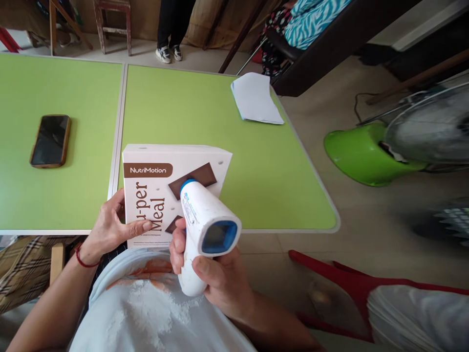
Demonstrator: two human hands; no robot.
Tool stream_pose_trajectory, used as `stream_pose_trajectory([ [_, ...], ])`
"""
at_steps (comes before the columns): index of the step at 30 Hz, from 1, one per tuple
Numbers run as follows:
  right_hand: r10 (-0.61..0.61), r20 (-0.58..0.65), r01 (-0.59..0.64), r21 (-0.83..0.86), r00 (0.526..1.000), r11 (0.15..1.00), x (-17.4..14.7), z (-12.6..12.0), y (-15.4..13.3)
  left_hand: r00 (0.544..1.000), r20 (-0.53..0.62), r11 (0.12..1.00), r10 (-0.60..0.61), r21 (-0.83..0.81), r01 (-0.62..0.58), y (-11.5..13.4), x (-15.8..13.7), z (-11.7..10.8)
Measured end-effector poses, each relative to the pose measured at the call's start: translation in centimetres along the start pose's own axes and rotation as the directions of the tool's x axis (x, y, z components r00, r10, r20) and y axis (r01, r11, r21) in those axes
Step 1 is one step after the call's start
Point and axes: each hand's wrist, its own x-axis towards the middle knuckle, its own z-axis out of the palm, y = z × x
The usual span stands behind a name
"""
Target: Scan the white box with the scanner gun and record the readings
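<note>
My left hand grips the lower left edge of a white and brown NutriMotion box, thumb on its front and the other fingers behind. The box stands tilted at the near edge of the green table, its printed face toward me. In my right hand is a white infrared thermometer gun with a blue rim, my fingers wrapped round its handle. Its blue front end is over the brown picture on the box; whether they touch, I cannot tell. The small screen at its back faces me and looks dark.
A black phone in a brown case lies on the left table section. White papers rest at the far right corner. Right of the table are a green bin, a fan and a red chair. People are beyond the table.
</note>
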Motion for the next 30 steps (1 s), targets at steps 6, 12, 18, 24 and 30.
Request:
stream_pose_trajectory([
  [6,0.021,-0.005,-0.021,-0.009,1.0,1.0,0.0,0.1,0.1,1.0,-0.012,1.0,-0.003,0.03,0.003,-0.2,0.0,-0.2],
  [12,0.043,0.03,-0.039,-0.137,0.999,0.99,0.0,-1.1,-0.9,1.0,-0.003,0.999,-0.013,0.05,0.013,0.6,0.0,-0.3],
  [18,-0.256,0.046,0.227,-0.626,0.966,0.746,1.7,-4.0,-6.3,0.98,-0.029,0.976,0.195,0.102,-0.192,3.9,3.4,-1.5],
  [24,-0.433,0.036,0.166,-0.95,0.9,0.265,8.3,-10.4,-9.0,0.926,-0.004,0.921,0.378,-0.095,-0.377,3.8,11.8,-4.1],
  [30,-0.315,0.09,0.075,-0.995,0.945,-0.06,13.5,-15.9,-7.5,0.927,0.016,0.923,0.375,-0.102,-0.372,0.8,17.1,-4.5],
])
